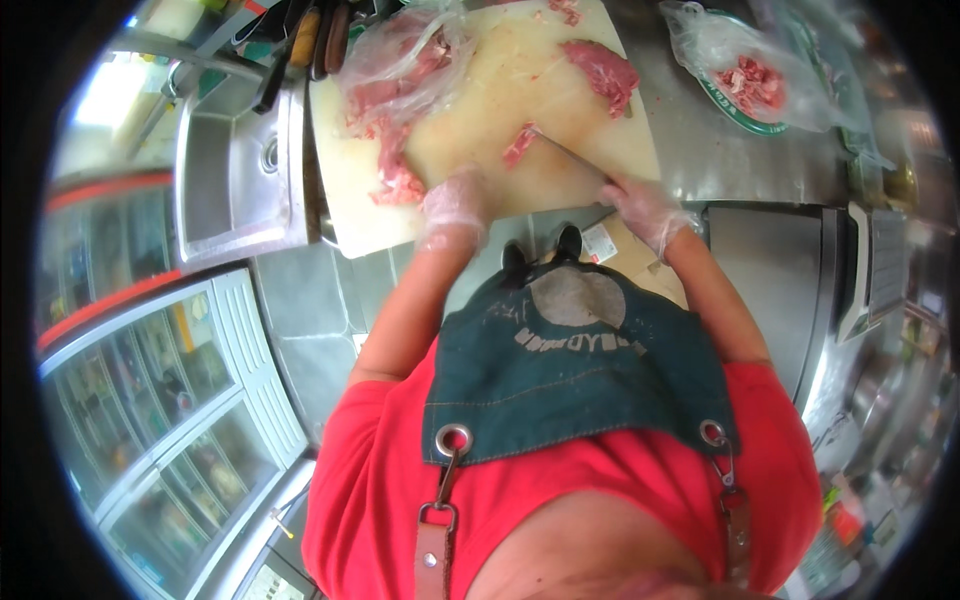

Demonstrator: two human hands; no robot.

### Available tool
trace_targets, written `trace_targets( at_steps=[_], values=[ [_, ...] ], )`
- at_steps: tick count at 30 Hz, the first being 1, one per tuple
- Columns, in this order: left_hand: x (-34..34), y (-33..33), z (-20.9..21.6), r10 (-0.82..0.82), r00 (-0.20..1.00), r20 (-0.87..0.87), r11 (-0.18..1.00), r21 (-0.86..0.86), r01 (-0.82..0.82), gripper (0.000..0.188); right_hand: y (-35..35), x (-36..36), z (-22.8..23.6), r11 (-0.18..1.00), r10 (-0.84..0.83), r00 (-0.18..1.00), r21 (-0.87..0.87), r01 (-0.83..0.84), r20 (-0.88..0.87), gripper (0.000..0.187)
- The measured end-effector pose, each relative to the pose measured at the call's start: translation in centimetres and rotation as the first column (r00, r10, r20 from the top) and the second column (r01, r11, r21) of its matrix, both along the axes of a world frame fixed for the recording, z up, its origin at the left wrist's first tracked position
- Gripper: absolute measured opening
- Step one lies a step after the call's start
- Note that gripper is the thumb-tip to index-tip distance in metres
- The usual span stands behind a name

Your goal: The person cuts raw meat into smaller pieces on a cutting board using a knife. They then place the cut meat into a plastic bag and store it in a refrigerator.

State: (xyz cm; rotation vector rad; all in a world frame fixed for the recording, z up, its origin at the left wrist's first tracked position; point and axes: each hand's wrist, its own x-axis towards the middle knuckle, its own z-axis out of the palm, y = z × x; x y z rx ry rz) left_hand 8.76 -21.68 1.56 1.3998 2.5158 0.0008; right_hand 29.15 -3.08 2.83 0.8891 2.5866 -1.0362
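Note:
My right hand (640, 210), in a clear plastic glove, grips a knife (572, 157) over the near right of a pale cutting board (470, 140). The blade's tip touches or lies beside a small strip of red meat (519, 146). At the board's near edge is my gloved left hand (458, 205), its fingers smeared by motion. Close to that hand's left hangs the end of a pinkish meat piece (397, 182), which runs back to a larger chunk partly covered by a clear plastic bag (430, 40). A dark red meat slab (602, 75) lies at the far right of the board.
Right of the board, a green-rimmed plate (765, 127) holds cut meat (752, 86) and a plastic bag on the steel counter (690, 150). A steel sink (225, 165) is at the left, with several knife handles (318, 45) behind it. A glass-fronted cabinet (180, 390) stands lower left.

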Motion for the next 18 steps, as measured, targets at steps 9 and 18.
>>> trace_targets(
  at_steps=[9,18],
  values=[
    [0.2,0.1,-2.1,-0.335,0.934,-0.127,0.833,0.424,0.356,0.027,-3.3,0.0,1.7,0.998,-0.044,0.998,-0.036,0.043,-0.045,0.036],
    [-0.2,1.1,-2.3,-0.394,0.906,-0.154,0.742,0.528,0.413,0.022,-4.4,0.1,-0.5,0.998,-0.037,0.999,-0.058,0.035,-0.026,0.033]
  ],
)
